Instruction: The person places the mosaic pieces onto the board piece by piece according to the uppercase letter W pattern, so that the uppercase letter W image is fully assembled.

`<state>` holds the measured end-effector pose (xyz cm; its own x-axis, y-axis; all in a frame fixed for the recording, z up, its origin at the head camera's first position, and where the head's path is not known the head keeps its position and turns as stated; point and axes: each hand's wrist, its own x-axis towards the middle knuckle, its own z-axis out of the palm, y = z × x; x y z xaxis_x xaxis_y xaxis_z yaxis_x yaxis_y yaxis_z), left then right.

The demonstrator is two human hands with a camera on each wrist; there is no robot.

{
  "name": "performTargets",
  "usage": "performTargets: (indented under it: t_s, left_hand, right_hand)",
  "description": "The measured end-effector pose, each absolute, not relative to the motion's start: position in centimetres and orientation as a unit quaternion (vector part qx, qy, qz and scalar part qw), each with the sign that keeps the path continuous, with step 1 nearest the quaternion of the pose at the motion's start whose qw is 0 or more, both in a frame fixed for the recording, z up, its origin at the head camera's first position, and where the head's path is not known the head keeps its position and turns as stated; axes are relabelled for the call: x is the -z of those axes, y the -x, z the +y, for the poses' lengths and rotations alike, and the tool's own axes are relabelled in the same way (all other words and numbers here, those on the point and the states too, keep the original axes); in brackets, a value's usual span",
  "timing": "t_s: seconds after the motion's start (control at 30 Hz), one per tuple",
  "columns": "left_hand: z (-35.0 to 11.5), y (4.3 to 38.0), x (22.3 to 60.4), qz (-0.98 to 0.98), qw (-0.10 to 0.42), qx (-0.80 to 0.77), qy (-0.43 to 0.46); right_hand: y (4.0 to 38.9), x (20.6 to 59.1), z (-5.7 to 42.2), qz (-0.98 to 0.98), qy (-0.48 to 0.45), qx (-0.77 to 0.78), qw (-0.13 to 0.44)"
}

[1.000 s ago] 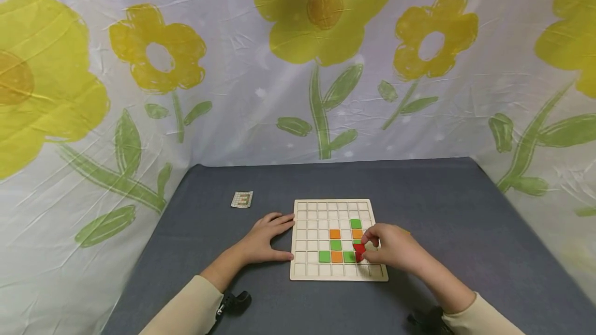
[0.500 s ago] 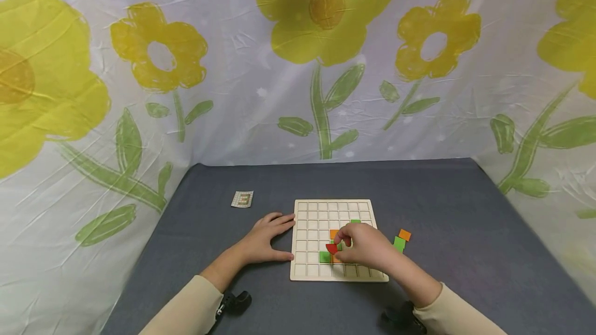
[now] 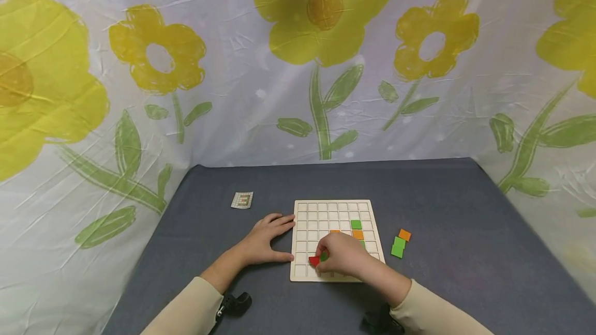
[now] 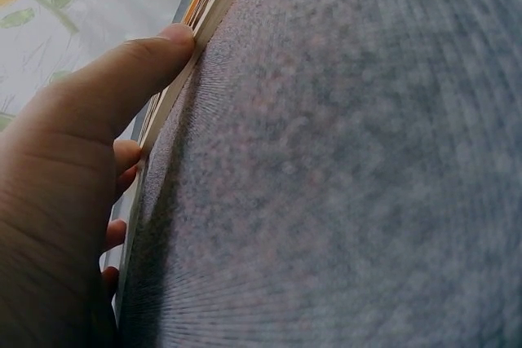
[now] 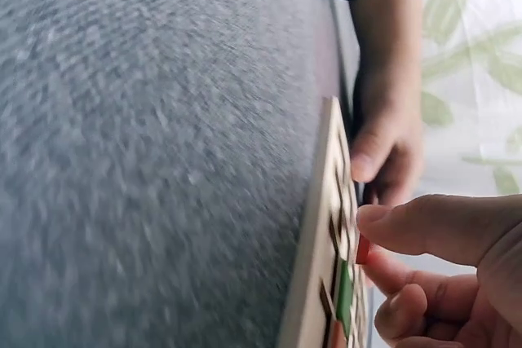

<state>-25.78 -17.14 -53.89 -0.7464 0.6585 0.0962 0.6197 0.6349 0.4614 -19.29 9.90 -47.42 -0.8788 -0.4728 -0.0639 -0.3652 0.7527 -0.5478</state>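
Observation:
A pale wooden grid board (image 3: 335,211) lies flat on the dark cloth, with green and orange square tiles in some cells. My right hand (image 3: 345,255) is over its lower left part and pinches a red tile (image 3: 314,261) between thumb and fingers, beside a green tile (image 3: 324,256). In the right wrist view the red tile (image 5: 363,248) sits just at the board's surface. My left hand (image 3: 264,241) rests against the board's left edge, thumb and fingers spread and touching it. The right hand hides several tiles in the middle of the board.
Loose green tiles (image 3: 398,247) and an orange tile (image 3: 405,234) lie on the cloth right of the board. A small pattern card (image 3: 242,200) lies at the back left. Behind the table (image 3: 442,185) hangs a flowered curtain (image 3: 233,92).
My right hand has carried the red tile leftward across the board, from the right columns to the lower left. The loose tiles at right have come into view. The left hand stays put.

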Motion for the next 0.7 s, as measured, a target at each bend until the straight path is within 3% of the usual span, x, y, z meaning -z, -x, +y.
performTargets:
  t_s: [0.7]
  left_hand:
    - [-17.2, 25.8, 53.8, 0.900, 0.034, -0.243, -0.359]
  right_hand:
    - [19.1, 48.2, 8.7, 0.940, 0.267, 0.208, 0.036]
